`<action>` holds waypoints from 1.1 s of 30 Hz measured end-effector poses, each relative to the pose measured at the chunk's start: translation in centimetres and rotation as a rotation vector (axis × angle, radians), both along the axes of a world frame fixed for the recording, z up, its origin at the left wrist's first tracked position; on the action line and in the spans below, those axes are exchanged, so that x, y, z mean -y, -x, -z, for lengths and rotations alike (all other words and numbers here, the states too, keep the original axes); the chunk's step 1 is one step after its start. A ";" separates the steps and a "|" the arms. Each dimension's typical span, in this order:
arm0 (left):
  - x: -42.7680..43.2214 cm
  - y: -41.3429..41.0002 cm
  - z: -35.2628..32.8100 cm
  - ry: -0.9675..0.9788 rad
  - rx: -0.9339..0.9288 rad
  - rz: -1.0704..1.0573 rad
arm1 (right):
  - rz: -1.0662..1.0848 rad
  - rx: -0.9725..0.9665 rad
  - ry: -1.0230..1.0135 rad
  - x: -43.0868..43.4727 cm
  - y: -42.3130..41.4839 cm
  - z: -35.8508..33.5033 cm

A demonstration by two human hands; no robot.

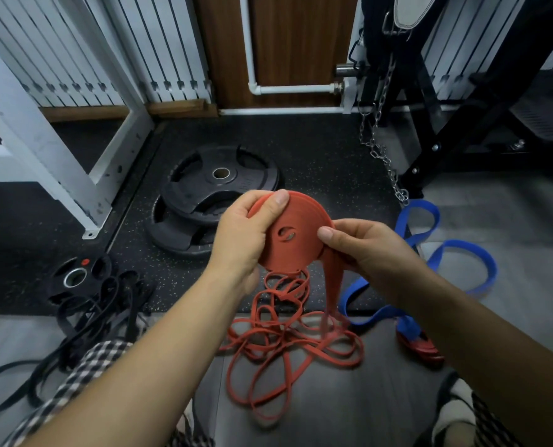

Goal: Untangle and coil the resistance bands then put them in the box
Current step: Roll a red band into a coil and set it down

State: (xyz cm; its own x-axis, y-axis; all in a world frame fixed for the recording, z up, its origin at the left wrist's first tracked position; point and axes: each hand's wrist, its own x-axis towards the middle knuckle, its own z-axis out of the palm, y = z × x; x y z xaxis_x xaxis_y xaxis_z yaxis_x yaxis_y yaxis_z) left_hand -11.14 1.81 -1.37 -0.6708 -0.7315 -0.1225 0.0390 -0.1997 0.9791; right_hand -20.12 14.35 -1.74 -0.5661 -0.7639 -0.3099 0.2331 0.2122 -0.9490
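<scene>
I hold a flat coil of red resistance band [292, 250] in front of me above the floor. My left hand [242, 237] grips its left edge, thumb across the top. At the coil's right edge my right hand [365, 250] pinches the band, and a loose strand hangs down from there. More red bands [284, 350] lie tangled on the floor below. A blue band [430, 262] loops on the floor to the right. Black bands [84, 321] lie in a heap at the left. No box is in view.
Two stacked black weight plates [210, 201] lie on the rubber mat ahead, a smaller plate [78, 275] at the left. A white rack frame [59, 162] stands left, a black rack with a hanging chain [381, 150] right. A red object [423, 350] lies under the blue band.
</scene>
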 end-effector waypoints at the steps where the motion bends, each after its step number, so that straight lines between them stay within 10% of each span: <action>1: -0.3 0.0 0.1 -0.010 -0.013 -0.026 | 0.024 0.038 0.028 0.1 -0.2 0.1; 8: -0.4 0.0 0.1 -0.142 0.032 0.024 | 0.075 0.051 0.082 0.1 -0.5 0.0; 18: 0.2 -0.5 0.0 0.291 0.217 0.391 | -0.092 -0.228 0.002 -0.5 0.1 -0.8; 33: -1.5 0.0 0.7 -0.223 0.072 0.028 | 0.050 -0.045 0.067 -0.4 0.0 0.1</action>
State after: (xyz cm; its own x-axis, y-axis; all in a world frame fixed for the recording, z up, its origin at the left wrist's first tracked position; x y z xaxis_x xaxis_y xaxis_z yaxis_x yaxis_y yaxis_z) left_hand -11.19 3.31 -2.05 -0.6740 -0.6624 -0.3271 -0.0383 -0.4110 0.9109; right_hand -20.13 14.75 -1.82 -0.6159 -0.7527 -0.2324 0.1988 0.1370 -0.9704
